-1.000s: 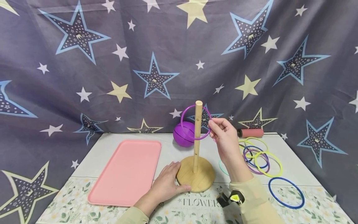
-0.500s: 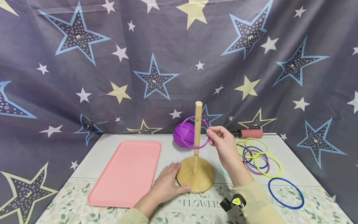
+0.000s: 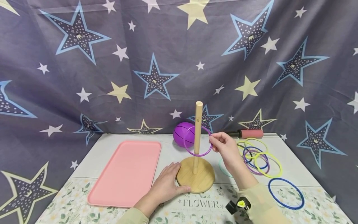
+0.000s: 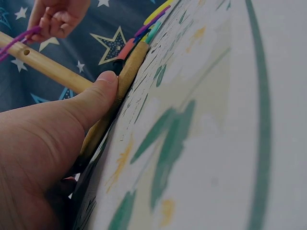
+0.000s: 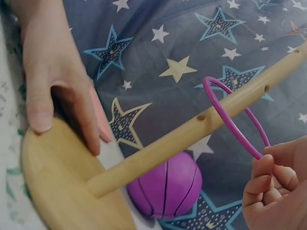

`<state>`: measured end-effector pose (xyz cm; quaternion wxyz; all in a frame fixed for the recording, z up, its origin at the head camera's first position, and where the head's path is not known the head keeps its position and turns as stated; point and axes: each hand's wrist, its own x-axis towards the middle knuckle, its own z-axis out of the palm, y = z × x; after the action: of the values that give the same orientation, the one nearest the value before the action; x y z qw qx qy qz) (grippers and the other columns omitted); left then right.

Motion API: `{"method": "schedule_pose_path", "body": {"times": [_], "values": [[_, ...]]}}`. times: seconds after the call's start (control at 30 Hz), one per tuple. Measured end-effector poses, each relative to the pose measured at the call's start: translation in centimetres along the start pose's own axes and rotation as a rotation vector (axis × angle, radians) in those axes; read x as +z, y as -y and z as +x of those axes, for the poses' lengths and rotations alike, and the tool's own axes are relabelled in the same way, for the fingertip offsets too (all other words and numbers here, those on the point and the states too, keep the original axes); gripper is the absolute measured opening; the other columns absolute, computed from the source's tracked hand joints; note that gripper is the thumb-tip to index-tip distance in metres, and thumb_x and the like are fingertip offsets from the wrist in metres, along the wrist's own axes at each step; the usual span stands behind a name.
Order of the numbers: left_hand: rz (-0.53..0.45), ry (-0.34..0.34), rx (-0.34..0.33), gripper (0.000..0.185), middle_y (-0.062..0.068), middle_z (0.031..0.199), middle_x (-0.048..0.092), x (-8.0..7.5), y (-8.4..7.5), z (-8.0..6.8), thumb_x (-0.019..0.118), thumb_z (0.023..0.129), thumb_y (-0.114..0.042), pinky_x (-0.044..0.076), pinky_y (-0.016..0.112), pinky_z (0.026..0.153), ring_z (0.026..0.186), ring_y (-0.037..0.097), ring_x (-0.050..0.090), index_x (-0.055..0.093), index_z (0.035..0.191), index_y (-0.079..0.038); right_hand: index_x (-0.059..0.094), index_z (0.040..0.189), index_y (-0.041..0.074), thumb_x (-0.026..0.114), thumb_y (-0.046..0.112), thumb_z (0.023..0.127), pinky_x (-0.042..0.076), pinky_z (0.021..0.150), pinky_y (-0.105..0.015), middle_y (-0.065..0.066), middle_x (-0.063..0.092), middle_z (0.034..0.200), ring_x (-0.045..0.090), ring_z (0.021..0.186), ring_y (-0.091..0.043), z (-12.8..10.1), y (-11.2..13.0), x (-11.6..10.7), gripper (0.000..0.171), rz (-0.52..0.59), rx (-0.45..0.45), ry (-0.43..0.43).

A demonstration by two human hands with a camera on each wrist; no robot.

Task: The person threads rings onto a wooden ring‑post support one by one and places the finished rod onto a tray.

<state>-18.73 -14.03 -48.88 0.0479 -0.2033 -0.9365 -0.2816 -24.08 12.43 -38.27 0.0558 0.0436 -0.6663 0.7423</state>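
The right hand (image 3: pixel 226 148) is pinching a purple ring (image 3: pixel 198 140) between its fingers (image 5: pixel 268 168), the ring encircling the wooden peg (image 3: pixel 197 133) about halfway up. The left hand (image 3: pixel 167 182) is resting on the round wooden base (image 3: pixel 199 179), fingers relaxed, thumb against its rim, on the tabletop (image 3: pixel 293 169).

Table (image 3: pixel 291 169) bears tray (image 3: pixel 127 172), stand (image 3: pixel 195 178), rings (image 3: pixel 258 158).
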Motion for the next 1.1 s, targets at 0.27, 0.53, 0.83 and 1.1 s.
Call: {"method": "schedule_pose_path", "body": {"times": [0.27, 0.53, 0.83, 1.1], "values": [[0.0, 0.015, -0.01, 0.112, 0.024, 0.166, 0.05, 0.2, 0.2, 0.0, 0.088, 0.087, -0.065, 0.024, 0.06, 0.134, 0.16, 0.044, 0.038, 0.047, 0.162, 0.006, 0.071, 0.112, -0.005, 0.075, 0.006, 0.106, 0.048, 0.063, -0.022, -0.001, 0.061, 0.08, 0.055, 0.069, -0.011, 0.5, -1.6, -0.7, 0.013, -0.046, 0.015, 0.021], [-0.004, 0.014, -0.01, 0.112, 0.025, 0.166, 0.049, 0.1, 0.2, 0.1, 0.088, 0.087, -0.065, 0.025, 0.06, 0.133, 0.16, 0.044, 0.038, 0.047, 0.163, 0.006, 0.072, 0.112, -0.006, 0.073, 0.006, 0.106, 0.046, 0.061, -0.022, 0.0, 0.066, 0.082, 0.055, 0.068, -0.01, 0.7, -2.5, -1.2, 0.014, -0.134, 0.042, 0.086], [-0.005, 0.011, -0.004, 0.112, 0.026, 0.166, 0.048, 0.2, 0.4, 0.3, 0.088, 0.087, -0.065, 0.024, 0.06, 0.134, 0.16, 0.045, 0.037, 0.045, 0.165, 0.003, 0.071, 0.109, -0.011, 0.072, 0.001, 0.104, 0.046, 0.059, -0.02, -0.002, 0.066, 0.08, 0.055, 0.066, -0.009, 1.2, -4.1, -1.5, 0.013, -0.196, 0.046, 0.144], [-0.007, 0.012, 0.001, 0.112, 0.024, 0.167, 0.048, 0.1, 0.3, 0.3, 0.088, 0.088, -0.065, 0.023, 0.061, 0.134, 0.16, 0.046, 0.037, 0.042, 0.168, 0.0, 0.072, 0.111, -0.011, 0.073, 0.004, 0.104, 0.047, 0.062, -0.024, -0.001, 0.066, 0.081, 0.054, 0.068, -0.011, 1.2, -5.0, -1.8, 0.017, -0.247, 0.072, 0.219]]}}
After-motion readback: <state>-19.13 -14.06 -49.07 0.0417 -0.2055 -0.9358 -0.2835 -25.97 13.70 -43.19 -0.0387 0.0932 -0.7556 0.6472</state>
